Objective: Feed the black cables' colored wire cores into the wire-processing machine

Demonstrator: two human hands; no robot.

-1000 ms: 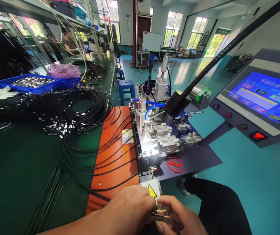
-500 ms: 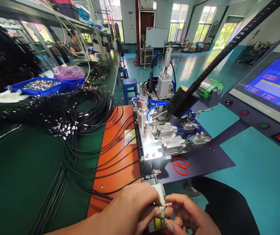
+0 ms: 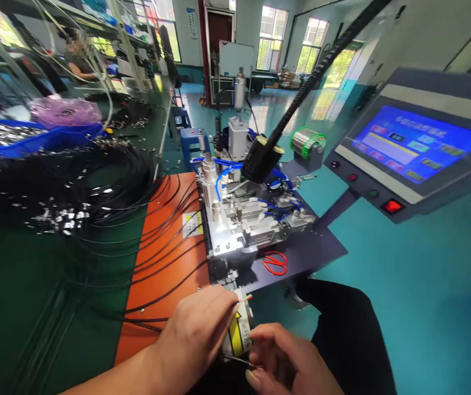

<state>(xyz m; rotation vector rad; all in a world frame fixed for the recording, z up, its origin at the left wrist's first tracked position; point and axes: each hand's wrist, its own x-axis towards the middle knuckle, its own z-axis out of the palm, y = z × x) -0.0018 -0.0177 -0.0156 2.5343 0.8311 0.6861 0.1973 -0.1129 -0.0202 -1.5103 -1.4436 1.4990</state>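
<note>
My left hand (image 3: 196,332) rests at the near end of the orange plate (image 3: 165,258) and pinches a black cable whose coloured wire tips (image 3: 247,298) stick out by the white block with a yellow arrow label (image 3: 237,329). My right hand (image 3: 285,362) sits just right of it, fingers closed on thin wire strands (image 3: 237,360) at that block. A metal fixture with blue hoses (image 3: 244,214) stands beyond the hands.
Black cables (image 3: 95,186) with metal ends spread over the green bench. Red scissors (image 3: 275,263) lie beside the fixture. A touchscreen console (image 3: 412,145) stands at right, a blue tray (image 3: 33,137) and pink bag at far left. Another person works at the far bench.
The view has swung right and down. My left hand has shifted forward along the white block, and my right hand has dropped lower with the strands.
</note>
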